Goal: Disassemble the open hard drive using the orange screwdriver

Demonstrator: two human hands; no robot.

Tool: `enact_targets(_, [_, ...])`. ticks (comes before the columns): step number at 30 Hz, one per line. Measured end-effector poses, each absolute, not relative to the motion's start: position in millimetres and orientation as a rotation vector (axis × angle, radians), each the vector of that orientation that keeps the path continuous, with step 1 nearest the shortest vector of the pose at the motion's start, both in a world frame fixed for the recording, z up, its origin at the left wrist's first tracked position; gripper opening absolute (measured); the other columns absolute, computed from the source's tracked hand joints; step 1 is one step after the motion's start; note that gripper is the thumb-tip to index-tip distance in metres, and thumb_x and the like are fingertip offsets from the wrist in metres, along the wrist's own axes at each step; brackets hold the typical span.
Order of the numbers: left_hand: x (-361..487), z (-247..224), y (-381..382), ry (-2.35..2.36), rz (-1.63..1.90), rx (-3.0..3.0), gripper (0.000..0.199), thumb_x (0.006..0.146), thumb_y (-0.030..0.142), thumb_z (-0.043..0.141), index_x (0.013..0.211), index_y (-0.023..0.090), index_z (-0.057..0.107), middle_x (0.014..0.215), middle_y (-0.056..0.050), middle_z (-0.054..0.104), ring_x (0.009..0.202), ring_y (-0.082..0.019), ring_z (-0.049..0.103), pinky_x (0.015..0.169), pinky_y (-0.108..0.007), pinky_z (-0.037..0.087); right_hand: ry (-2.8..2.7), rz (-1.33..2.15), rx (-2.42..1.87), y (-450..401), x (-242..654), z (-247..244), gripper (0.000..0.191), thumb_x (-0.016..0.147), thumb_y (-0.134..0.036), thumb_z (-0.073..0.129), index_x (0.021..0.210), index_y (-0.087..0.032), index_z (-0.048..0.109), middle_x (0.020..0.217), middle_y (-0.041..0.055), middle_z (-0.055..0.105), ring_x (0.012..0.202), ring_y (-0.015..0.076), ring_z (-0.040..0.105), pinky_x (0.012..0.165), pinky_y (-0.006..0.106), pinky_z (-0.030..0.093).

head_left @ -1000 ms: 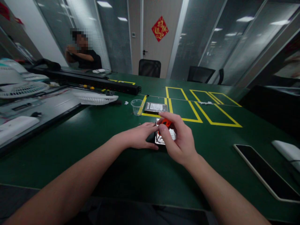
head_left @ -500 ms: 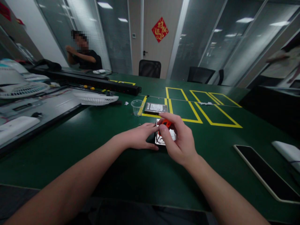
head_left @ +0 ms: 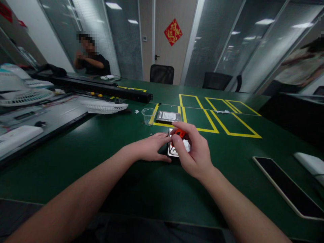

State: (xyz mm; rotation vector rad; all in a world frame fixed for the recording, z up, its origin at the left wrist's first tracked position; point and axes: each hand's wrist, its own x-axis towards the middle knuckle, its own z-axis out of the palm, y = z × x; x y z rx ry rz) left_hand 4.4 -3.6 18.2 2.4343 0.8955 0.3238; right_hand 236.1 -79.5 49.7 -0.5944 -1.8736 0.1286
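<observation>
A silver hard drive (head_left: 173, 151) lies on the green table, partly covered by my hands. My left hand (head_left: 152, 147) steadies it from the left, thumb at the near corner and fingers along the far left side. Over the drive, my right hand (head_left: 193, 148) is closed around the orange-and-black handle of a screwdriver (head_left: 180, 133). The screwdriver's tip is hidden behind my fingers. Just beyond, a second hard drive (head_left: 168, 116) lies within a yellow tape outline. A clear plastic cup (head_left: 148, 116) stands to its left, with a tiny screw (head_left: 151, 134) on the table nearby.
White fan parts (head_left: 103, 106) and a long black bar (head_left: 113, 91) fill the left side. A phone-like dark slab (head_left: 286, 185) lies at the right. Yellow tape rectangles (head_left: 243, 136) mark the table. One person (head_left: 95, 64) sits across; another stands far right.
My hands, the hard drive and the screwdriver stay nearly in the same place. The seated person's hands shift slightly, and the person at far right has moved.
</observation>
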Motion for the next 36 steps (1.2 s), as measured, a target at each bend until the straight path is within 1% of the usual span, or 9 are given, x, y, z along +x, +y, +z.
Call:
enact_targets(9, [4.2,17.2,-2.7,0.894,0.314,2.441,0.077,0.105,0.061,0.099,0.170,0.028,0.077,0.173,-0.019,0.076,0.176,-0.053,0.062,0.146,-0.068,0.056,-1.873,0.147,-0.601,-80.7,236.3,50.1,0.031,0.127,-0.028,0.069,0.158,-0.028,0.077,0.132,0.0102,0.092,0.104,0.0266,0.092,0.095,0.046,0.079])
enact_targets(16, [3.2,16.4,-2.5,0.898,0.310,2.433,0.083,0.104,0.060,0.102,0.175,0.029,0.074,0.176,-0.019,0.075,0.174,-0.053,0.065,0.145,-0.067,0.057,-1.883,0.121,-0.607,-82.4,235.9,51.9,0.031,0.126,-0.027,0.071,0.157,-0.028,0.078,0.130,0.0091,0.092,0.108,0.0272,0.092,0.096,0.044,0.078])
enact_targets(25, [3.7,18.3,-3.7,0.853,0.352,2.440,0.084,0.105,0.054,0.102,0.179,0.028,0.072,0.178,-0.019,0.075,0.174,-0.052,0.064,0.145,-0.067,0.058,-1.883,0.126,-0.593,-82.4,235.7,51.4,0.032,0.126,-0.026,0.071,0.158,-0.029,0.077,0.129,0.0087,0.091,0.107,0.0270,0.091,0.094,0.044,0.077])
enact_targets(29, [4.2,18.4,-3.4,0.855,0.352,2.437,0.081,0.106,0.055,0.101,0.177,0.028,0.073,0.175,-0.018,0.076,0.173,-0.051,0.065,0.143,-0.067,0.058,-1.884,0.125,-0.593,-81.7,235.6,50.8,0.033,0.126,-0.026,0.071,0.158,-0.029,0.076,0.130,0.0091,0.091,0.107,0.0269,0.091,0.093,0.044,0.078])
enact_targets(36, [4.0,17.7,-3.3,0.853,0.360,2.457,0.082,0.105,0.056,0.102,0.176,0.028,0.073,0.170,-0.019,0.079,0.169,-0.051,0.068,0.142,-0.066,0.059,-1.888,0.125,-0.588,-81.4,235.6,51.7,0.032,0.126,-0.025,0.071,0.157,-0.029,0.076,0.130,0.0096,0.092,0.108,0.0276,0.092,0.094,0.045,0.078])
